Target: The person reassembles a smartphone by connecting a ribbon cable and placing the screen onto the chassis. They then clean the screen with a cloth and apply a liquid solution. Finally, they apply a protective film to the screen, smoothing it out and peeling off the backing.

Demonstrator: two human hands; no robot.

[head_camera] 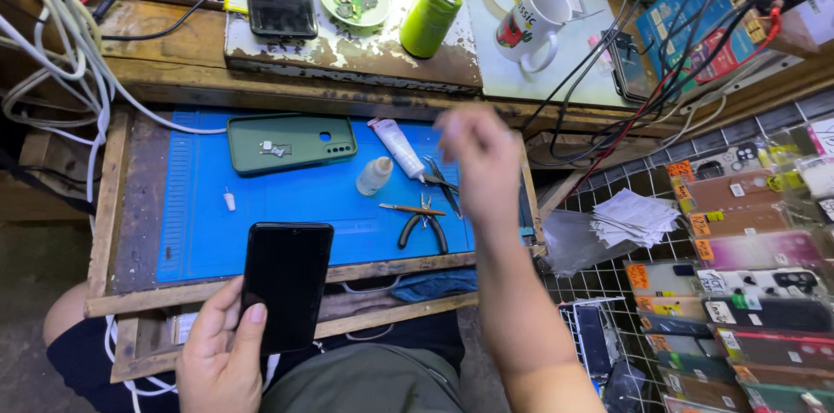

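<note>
Blue work mat [287, 204], left hand [221, 352] fingers clamped on upright black phone [287, 283], right hand [478, 157] blurred, fingers' state unclear

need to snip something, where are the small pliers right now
In the head view the pliers lie on the blue mat, toward its right near edge, just below a small screwdriver and in front of the white tube.

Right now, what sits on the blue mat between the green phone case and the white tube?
In the head view, only bare blue mat lies between the green phone case and the white tube.
</note>
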